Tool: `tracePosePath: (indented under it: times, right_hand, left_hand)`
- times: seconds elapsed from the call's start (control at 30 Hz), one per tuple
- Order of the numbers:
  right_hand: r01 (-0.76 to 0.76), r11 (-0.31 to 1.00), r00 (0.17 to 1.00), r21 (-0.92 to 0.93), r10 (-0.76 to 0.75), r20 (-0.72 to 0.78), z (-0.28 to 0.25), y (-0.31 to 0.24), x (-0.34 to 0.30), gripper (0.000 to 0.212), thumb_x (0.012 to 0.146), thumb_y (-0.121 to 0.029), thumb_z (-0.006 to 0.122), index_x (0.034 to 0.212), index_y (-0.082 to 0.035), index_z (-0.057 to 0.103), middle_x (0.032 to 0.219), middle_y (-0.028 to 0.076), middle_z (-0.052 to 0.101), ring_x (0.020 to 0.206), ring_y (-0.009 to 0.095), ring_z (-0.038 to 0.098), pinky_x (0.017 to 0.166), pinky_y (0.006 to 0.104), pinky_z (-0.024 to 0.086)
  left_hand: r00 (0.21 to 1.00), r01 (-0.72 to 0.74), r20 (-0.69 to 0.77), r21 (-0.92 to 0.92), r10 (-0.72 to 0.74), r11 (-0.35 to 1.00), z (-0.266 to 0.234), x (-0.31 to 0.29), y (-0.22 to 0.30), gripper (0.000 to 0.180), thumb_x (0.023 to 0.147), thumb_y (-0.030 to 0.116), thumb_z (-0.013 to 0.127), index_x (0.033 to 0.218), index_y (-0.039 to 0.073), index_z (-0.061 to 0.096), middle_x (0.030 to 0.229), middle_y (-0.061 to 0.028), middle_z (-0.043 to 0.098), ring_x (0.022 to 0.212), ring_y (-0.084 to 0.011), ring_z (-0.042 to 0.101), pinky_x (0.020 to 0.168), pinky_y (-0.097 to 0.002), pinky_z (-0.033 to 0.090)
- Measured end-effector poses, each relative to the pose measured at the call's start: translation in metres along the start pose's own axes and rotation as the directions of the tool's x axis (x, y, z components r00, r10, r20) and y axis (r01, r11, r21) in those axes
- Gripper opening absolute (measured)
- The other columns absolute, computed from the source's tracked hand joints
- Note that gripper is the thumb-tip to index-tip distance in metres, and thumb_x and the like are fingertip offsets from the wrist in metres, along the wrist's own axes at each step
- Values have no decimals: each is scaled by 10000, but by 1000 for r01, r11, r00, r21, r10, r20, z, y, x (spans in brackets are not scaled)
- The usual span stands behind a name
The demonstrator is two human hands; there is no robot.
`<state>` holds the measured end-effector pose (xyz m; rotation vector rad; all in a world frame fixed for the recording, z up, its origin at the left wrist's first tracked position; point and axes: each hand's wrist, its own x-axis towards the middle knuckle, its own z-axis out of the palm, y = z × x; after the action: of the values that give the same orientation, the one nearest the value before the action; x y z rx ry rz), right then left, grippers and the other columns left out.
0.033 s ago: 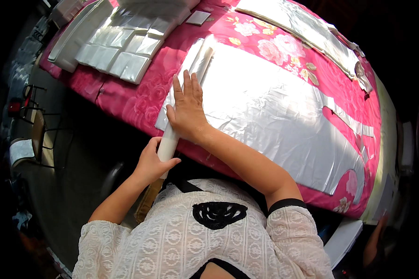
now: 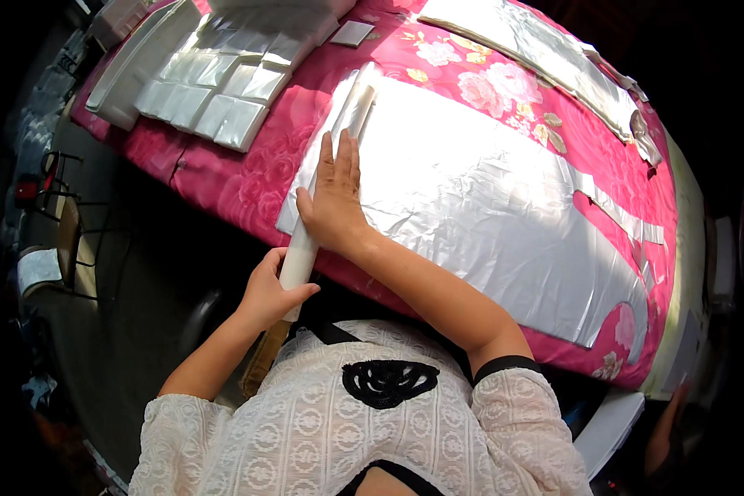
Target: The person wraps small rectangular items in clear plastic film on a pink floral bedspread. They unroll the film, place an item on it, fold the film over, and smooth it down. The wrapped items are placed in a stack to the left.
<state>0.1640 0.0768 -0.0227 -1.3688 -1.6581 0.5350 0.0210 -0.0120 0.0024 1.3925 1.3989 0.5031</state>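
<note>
A pale roll or tube [image 2: 300, 255] lies slantwise along the left edge of a stack of thin silvery-white plastic bags [image 2: 479, 198], its near end sticking out past the table edge. My left hand [image 2: 266, 289] is wrapped round that near end, thumb across it. Flat on the roll farther up rests my right hand [image 2: 336, 198], fingers stretched out, palm down. The far end of the roll [image 2: 361, 95] shows beyond my fingertips, with film around it. At their right end the bags have curved cut-outs and strap-like strips.
A pink flowered cloth [image 2: 256, 178] covers the table. Several small flat white packets [image 2: 223, 91] stand in rows at far left, beside a white tray [image 2: 132, 66]. More silvery film [image 2: 546, 54] lies along the far edge. A chair [image 2: 70, 240] stands on the left floor.
My right hand has shifted slightly to the right on the roll, and its fingers lie closer together. My left hand keeps its hold on the near end.
</note>
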Motion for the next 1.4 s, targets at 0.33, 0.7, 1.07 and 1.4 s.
tracePosePath:
  times: [0.33, 0.7, 1.07, 1.4]
  right_hand:
    - [-392, 115, 880, 913, 335, 336, -91, -26, 28, 659, 744, -204, 715, 1246, 12, 346, 921, 85, 542, 800, 145, 573, 721, 297, 512]
    - [-335, -19, 887, 942, 330, 323, -100, -16, -10, 595, 791, -172, 672, 1237, 1, 319, 871, 75, 529, 776, 141, 561, 698, 309, 508]
    - [-477, 330, 816, 815, 512, 270, -83, 7, -34, 530, 752, -195, 701, 1118, 30, 391, 950, 109, 530, 849, 164, 563, 755, 321, 488]
    - [-326, 483, 731, 813, 674, -108, -187, 125, 29, 524, 779, -139, 642, 1219, 24, 409, 974, 123, 574, 876, 160, 575, 721, 258, 475]
  left_hand:
    - [832, 381, 546, -693, 102, 612, 12, 9, 44, 756, 676, 314, 768, 1251, -37, 425, 915, -62, 575, 743, -146, 598, 682, -290, 524]
    - [557, 637, 751, -661, 355, 397, 42, 26, 34, 498, 718, 296, 725, 1057, 33, 474, 780, -25, 515, 637, -119, 530, 590, -273, 485]
    - [905, 202, 425, -426, -2, 882, 50, 27, 42, 603, 869, 574, 477, 1115, 24, 484, 813, -51, 551, 669, -126, 555, 607, -254, 478]
    - [697, 460, 682, -188, -222, 868, 11, 4, 5, 550, 809, 478, 632, 1095, 24, 510, 755, -47, 538, 624, -128, 542, 595, -264, 476]
